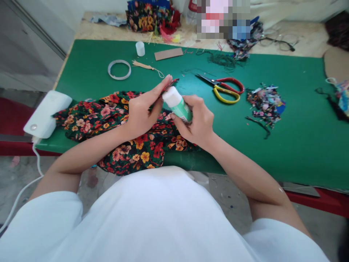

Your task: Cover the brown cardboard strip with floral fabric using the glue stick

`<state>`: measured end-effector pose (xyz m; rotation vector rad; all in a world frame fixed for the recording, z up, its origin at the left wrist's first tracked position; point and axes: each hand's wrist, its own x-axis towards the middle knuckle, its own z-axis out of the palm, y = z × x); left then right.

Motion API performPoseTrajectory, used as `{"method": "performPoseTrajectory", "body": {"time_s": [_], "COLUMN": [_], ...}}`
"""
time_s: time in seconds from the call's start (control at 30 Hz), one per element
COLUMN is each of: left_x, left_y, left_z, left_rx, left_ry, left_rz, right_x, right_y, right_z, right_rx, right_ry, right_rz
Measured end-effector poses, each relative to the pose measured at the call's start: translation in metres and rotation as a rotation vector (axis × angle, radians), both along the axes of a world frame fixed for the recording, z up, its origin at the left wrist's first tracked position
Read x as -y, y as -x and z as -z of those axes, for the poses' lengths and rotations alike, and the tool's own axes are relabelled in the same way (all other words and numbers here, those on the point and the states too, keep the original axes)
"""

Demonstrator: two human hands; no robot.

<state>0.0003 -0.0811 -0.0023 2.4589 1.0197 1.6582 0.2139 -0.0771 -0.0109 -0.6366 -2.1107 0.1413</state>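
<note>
The left hand (143, 112) pinches one red scrap (174, 82); the right hand (201, 120) grips one tube (177, 103). One pair of scissors (216, 82) lies nearer the green mat's (302, 142) far edge.

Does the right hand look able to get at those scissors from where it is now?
Probably yes: the scissors lie close beyond the right hand, with bare green mat between, though the hand holds a glue stick and would likely need to free its fingers first.
</note>
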Motion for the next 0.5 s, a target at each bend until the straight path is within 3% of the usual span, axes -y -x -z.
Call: {"method": "performPoseTrajectory", "body": {"time_s": [0.1, 0.27, 0.37, 0.5], "left_x": [-0.003, -0.013, -0.016, -0.017], "left_y": [0.004, 0.015, 0.017, 0.012], "left_z": [-0.001, 0.004, 0.008, 0.011], "left_rx": [-0.071, -0.225, -0.221, -0.175], "left_ry": [-0.094, -0.092, -0.052, -0.154], "left_rz": [-0.010, 0.039, 0.044, 0.020], "right_x": [0.001, 0.003, 0.005, 0.004], "right_y": [0.000, 0.002, 0.003, 0.002], "right_z": [0.001, 0.001, 0.000, -0.002], "right_rx": [-0.012, -0.023, -0.031, -0.035], "right_ry": [-0.002, -0.009, -0.031, 0.012], "right_rz": [-0.004, -0.018, 0.018, 0.073]}}
